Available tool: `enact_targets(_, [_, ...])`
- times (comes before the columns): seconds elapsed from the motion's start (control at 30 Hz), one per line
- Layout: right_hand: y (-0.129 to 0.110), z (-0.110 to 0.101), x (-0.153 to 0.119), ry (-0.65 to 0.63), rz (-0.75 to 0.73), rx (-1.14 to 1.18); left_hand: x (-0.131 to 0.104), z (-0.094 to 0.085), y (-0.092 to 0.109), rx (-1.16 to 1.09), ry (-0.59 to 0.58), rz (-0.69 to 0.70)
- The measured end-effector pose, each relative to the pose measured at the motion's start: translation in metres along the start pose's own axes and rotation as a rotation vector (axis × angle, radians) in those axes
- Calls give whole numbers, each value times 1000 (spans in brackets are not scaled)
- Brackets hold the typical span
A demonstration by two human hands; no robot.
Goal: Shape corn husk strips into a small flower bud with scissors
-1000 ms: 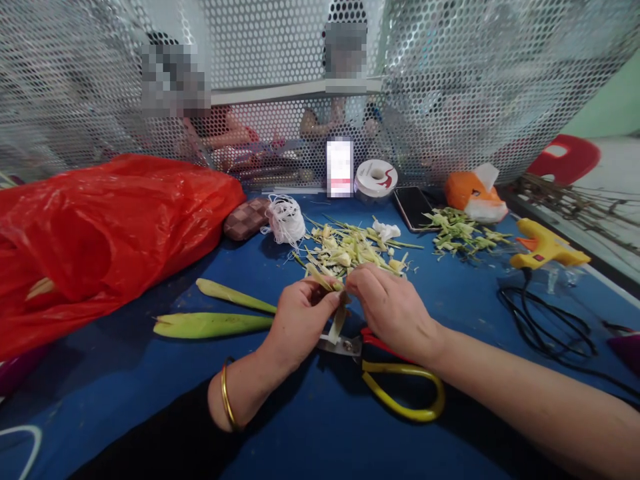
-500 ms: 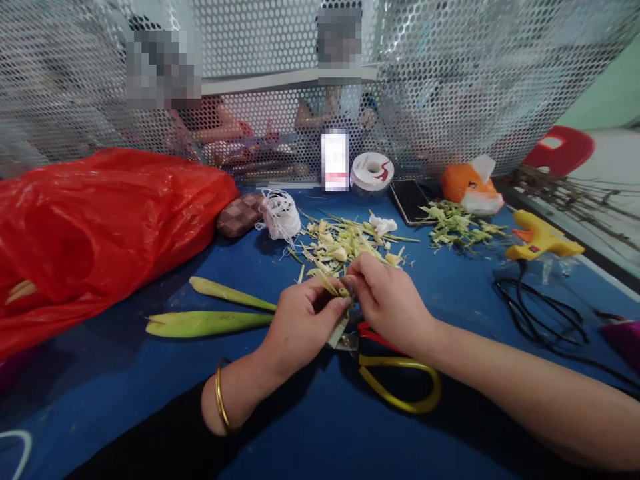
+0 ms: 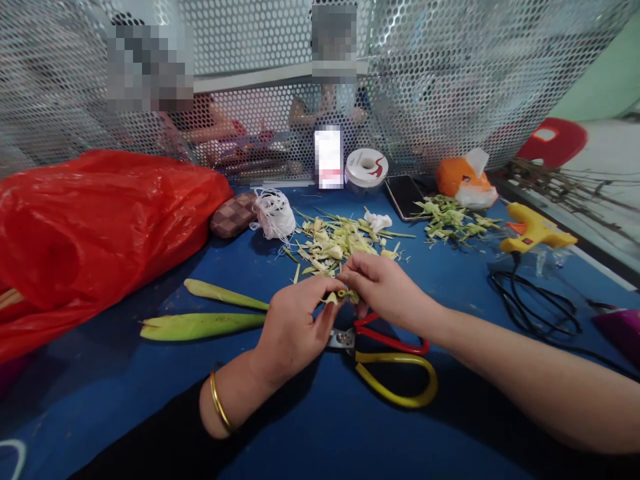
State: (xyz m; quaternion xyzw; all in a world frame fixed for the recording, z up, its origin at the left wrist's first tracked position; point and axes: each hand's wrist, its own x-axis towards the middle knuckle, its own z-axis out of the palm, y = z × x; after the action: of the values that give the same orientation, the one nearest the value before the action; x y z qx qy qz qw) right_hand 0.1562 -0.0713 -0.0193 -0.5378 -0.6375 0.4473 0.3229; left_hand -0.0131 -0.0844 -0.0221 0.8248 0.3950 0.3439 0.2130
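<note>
My left hand (image 3: 299, 320) and my right hand (image 3: 385, 287) meet over the middle of the table, fingers closed on a small rolled piece of pale green leaf (image 3: 342, 294). Its curled end shows between the fingertips; the rest is hidden. Just beneath lie scissors (image 3: 395, 381) with one red and one yellow handle, their blades partly covered by my left hand. Left of that hand are a broad green leaf (image 3: 200, 327) and a narrower leaf (image 3: 220, 293). Beyond my fingers spreads a heap of leaf scraps (image 3: 330, 240).
A red plastic bag (image 3: 115, 207) fills the left side. White string (image 3: 274, 213), a ribbon spool (image 3: 367, 167), a lit phone (image 3: 329, 157) and a dark phone (image 3: 405, 198) stand or lie behind. At right are a yellow glue gun (image 3: 537, 230) with its black cord and an orange tissue pack (image 3: 465, 179).
My fingers have shifted on the leaf piece, and its strips now sit lower and more folded between them. My right hand has lifted slightly off the scissors, showing more of the red handle.
</note>
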Motion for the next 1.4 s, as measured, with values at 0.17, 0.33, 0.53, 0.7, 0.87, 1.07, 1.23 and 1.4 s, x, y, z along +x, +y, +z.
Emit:
enact_targets(0.17, [0,-1,2,-66,99,130,-1,0,-3,78,3,128])
enact_targets(0.33, [-1,-1,4,-141,245,258,1,-4,-3,130,-99,197])
enact_targets(0.53, [3,-17,12,-267,260,537,8,-8,1,-248,-79,-213])
enact_targets(0.7, [8,-13,15,-343,324,606,11,-2,-1,-865,46,-666])
enact_targets(0.87, [5,10,3,-115,172,405,12,2,-6,-1006,214,-823])
enact_targets(1.07, [1,16,-17,213,-454,-430,12,7,-9,-899,252,-777])
enact_targets(1.23, [1,4,-11,350,-794,-749,12,6,-1,-767,118,-781])
enact_targets(1.4, [5,0,-4,236,-554,-663,9,2,0,-600,-42,-607])
